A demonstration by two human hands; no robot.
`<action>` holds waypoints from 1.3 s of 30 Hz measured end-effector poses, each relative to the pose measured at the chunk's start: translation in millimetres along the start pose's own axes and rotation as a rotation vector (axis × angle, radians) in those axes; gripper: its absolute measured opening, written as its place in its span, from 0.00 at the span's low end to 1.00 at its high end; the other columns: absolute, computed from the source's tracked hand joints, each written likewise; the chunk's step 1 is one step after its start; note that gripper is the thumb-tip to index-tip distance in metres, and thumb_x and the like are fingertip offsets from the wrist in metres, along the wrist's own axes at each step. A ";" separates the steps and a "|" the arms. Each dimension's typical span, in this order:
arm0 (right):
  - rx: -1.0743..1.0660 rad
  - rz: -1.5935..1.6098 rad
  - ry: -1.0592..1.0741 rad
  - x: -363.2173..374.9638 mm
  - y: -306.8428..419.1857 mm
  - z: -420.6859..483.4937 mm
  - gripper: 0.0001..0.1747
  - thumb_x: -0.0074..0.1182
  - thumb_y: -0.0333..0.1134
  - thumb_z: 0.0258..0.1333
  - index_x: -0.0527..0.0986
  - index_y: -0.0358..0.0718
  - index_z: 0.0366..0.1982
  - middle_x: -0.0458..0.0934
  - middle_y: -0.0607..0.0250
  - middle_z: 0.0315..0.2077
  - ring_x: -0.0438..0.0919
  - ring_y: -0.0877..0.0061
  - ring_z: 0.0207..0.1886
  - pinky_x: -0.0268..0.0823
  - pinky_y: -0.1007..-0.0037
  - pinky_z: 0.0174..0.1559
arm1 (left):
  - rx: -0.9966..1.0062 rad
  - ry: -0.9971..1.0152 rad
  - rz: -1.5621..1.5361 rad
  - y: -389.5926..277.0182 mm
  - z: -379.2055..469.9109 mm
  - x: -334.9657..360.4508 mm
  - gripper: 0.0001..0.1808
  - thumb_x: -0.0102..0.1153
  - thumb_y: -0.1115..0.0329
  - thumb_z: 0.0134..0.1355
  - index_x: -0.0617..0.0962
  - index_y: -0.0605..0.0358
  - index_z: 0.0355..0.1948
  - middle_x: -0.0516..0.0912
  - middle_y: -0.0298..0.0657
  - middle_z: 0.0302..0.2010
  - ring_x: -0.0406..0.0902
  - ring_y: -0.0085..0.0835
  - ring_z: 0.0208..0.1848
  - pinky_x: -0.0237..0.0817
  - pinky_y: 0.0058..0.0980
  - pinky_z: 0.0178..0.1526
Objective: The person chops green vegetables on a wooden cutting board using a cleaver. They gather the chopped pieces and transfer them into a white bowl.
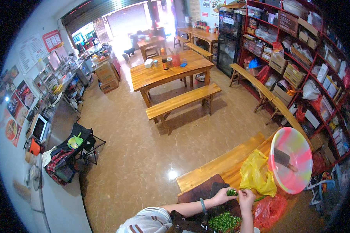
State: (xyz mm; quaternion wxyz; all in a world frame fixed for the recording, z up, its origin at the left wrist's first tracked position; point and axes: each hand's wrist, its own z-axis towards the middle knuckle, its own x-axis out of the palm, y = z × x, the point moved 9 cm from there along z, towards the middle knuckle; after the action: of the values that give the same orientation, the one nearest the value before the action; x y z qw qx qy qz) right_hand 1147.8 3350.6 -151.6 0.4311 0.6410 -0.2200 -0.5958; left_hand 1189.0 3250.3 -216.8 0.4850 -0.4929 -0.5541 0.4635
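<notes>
My left hand, with a bangle at its wrist, holds a green vegetable piece, perhaps a pepper, between its fingers. My right hand meets it there, thumb and fingers pinched together at the piece's end. Under the hands lies a dark cutting board with a dark flat blade-like thing on it. A heap of chopped green pieces lies close to my body. Just beyond my right hand are a yellow plastic bag and a red plastic bag. A green strip shows beside that hand.
A multicoloured basin holding a cleaver stands at the right of the wooden table. A bench runs along its far side. Red shelves line the right wall; a folding chair stands left.
</notes>
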 end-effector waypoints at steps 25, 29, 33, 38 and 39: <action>0.612 -0.176 -0.103 -40.7 -220.4 -92.9 0.14 0.61 0.40 0.30 0.73 0.36 0.13 0.72 0.64 0.11 0.70 0.78 0.16 0.62 0.75 0.20 | -0.274 0.211 -0.489 -16.8 -29.5 3.5 0.07 0.52 0.74 0.48 0.69 0.59 0.29 0.74 0.39 0.27 0.72 0.27 0.32 0.64 0.23 0.36; 0.588 -0.420 -0.183 -39.0 -217.9 -51.7 0.16 0.57 0.44 0.31 0.74 0.37 0.13 0.74 0.58 0.14 0.74 0.66 0.20 0.64 0.67 0.26 | -0.442 0.116 -0.598 -12.1 -34.5 -2.5 0.09 0.53 0.73 0.48 0.69 0.59 0.31 0.73 0.37 0.27 0.72 0.27 0.32 0.65 0.24 0.35; 0.899 -0.485 -0.229 -40.1 -237.1 -37.5 0.21 0.54 0.46 0.35 0.73 0.32 0.19 0.74 0.50 0.20 0.74 0.61 0.27 0.64 0.64 0.32 | -0.428 0.081 -0.610 -8.5 -35.3 -9.6 0.07 0.52 0.74 0.48 0.70 0.57 0.29 0.73 0.36 0.26 0.71 0.26 0.32 0.64 0.23 0.35; 1.091 0.099 -0.207 -22.2 -263.8 -47.3 0.18 0.52 0.42 0.36 0.70 0.33 0.23 0.72 0.55 0.22 0.70 0.67 0.21 0.61 0.70 0.24 | -0.481 0.088 -0.539 3.4 -35.8 -12.8 0.05 0.53 0.72 0.48 0.70 0.55 0.26 0.74 0.35 0.27 0.70 0.25 0.31 0.63 0.22 0.35; 1.134 0.334 -0.228 -11.4 -266.3 -56.4 0.15 0.50 0.42 0.37 0.68 0.36 0.21 0.70 0.59 0.20 0.65 0.72 0.18 0.57 0.72 0.20 | -0.471 0.090 -0.544 2.7 -33.5 -11.3 0.05 0.53 0.72 0.48 0.70 0.55 0.26 0.74 0.35 0.27 0.70 0.25 0.30 0.63 0.22 0.34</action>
State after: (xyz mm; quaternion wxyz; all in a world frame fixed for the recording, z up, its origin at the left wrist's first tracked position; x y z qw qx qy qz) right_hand 1137.7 3517.5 -366.6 0.0832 0.6597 -0.6461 -0.3747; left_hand 1223.0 3240.4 -217.0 0.4877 -0.4457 -0.7345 0.1549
